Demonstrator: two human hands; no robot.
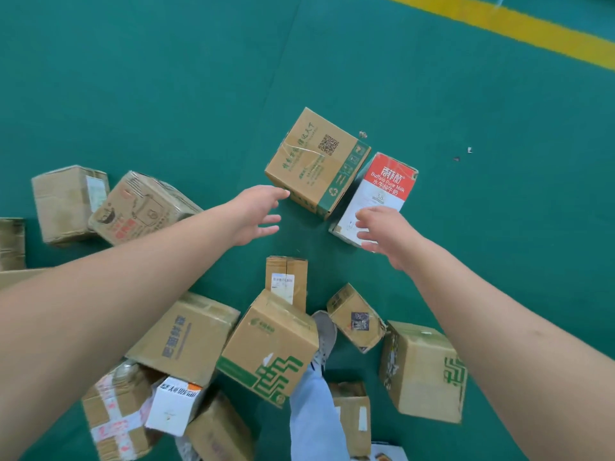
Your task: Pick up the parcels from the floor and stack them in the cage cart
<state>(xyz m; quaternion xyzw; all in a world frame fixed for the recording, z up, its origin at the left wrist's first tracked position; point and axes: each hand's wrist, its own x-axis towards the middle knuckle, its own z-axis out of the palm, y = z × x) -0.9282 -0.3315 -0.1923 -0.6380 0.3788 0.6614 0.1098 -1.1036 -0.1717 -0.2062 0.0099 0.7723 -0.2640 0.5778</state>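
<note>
— What are the hands reaching for?
— A brown cardboard parcel (316,161), square-edged, with green printing, a QR code and a green band down one side. It is lying on the green floor (166,94), just ahead of the left hand (256,216).
— Is that hand gripping it?
— No. The left grip is spreading open, fingers straight, fingertips (283,194) just short of the parcel's near corner; I cannot tell whether they are touching.
— And the other hand?
— The right hand (382,232) is hanging open too, fingers loosely spread over a red and white milk carton box (379,194), glossy, lying flat and pressing against the brown parcel's green side.
— What is lying nearer than the hands?
— A slim upright carton with a white label (287,281), then a larger one with a green stepped logo (269,347), dented and taped. To the left of the left arm, a box with a cartoon print (143,207) is tilting. A grey shoe (324,334) is standing between the cartons.
— Farther out?
— A yellow stripe (519,28) is crossing the floor.
</note>
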